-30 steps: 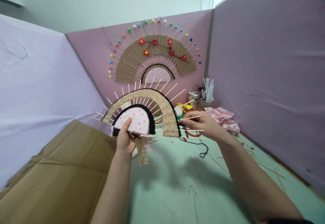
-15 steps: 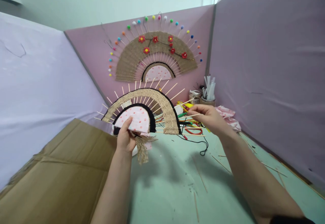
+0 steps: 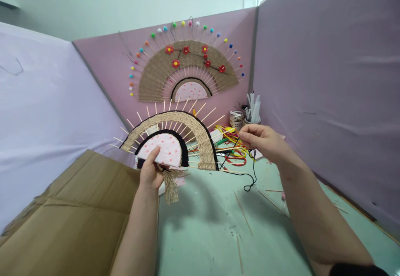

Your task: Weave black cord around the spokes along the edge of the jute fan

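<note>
My left hand [image 3: 151,169] grips a half-round woven fan [image 3: 204,142] at its base, thumb on the pink dotted half-circle. Thin wooden sticks radiate through its tan woven band, which has a black cord edge. A bundle of loose tan strands [image 3: 171,187] hangs below the base. To the fan's right, my right hand [image 3: 261,140] is closed in a pinch on a black cord [image 3: 229,153]. The cord runs at a slant from these fingers to the fan's lower right corner, and a loose length dangles in a loop beneath.
A larger finished fan [image 3: 150,76] with red flowers and coloured pompoms hangs on the pink back panel. Behind my right hand are red-handled scissors [image 3: 236,159], coloured cords and a jar of white sticks [image 3: 254,109]. Loose sticks [image 3: 243,213] lie on the green table; cardboard [image 3: 90,201] stands left.
My right hand has moved slightly right, away from the fan's edge, drawing the black cord out further. The fan stays in my left hand; the whole view has shifted a little.
</note>
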A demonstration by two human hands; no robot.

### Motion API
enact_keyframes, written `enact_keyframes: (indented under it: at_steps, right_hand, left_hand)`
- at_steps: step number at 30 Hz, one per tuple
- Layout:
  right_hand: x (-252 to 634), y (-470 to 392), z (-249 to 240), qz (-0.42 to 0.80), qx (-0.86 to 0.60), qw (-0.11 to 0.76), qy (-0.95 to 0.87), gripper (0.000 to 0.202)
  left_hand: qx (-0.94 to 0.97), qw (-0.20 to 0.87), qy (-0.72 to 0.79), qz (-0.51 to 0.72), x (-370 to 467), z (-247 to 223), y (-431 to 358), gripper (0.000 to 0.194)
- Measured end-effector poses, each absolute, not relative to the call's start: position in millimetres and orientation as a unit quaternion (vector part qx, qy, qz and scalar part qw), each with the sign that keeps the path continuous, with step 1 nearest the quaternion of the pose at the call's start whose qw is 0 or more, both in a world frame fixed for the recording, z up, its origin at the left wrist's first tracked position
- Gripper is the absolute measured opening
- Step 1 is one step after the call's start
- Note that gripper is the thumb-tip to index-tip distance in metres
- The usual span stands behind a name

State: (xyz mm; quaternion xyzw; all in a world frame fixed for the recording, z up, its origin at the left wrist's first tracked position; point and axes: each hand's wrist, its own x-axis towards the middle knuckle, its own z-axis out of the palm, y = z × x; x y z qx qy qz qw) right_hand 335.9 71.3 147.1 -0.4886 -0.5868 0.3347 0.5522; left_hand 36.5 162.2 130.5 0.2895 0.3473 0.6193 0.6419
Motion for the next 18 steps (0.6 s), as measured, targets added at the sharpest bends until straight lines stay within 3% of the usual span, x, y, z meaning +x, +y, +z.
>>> enact_keyframes:
  at_steps: [11,18]
  right_hand:
    - [334.3,71.0,148.9,0.328,-0.495,0.497,-0.633,0.03]
    - [329.1,68.3,149.9,0.231,-0.53,0.477,-0.663,0.027]
  left_hand:
    - [0.287,0.628,0.357,0.629,37.1,129.2,163.4,0.012]
    - [0.302,0.621,0.352,0.632,34.9,126.8,165.5,0.014]
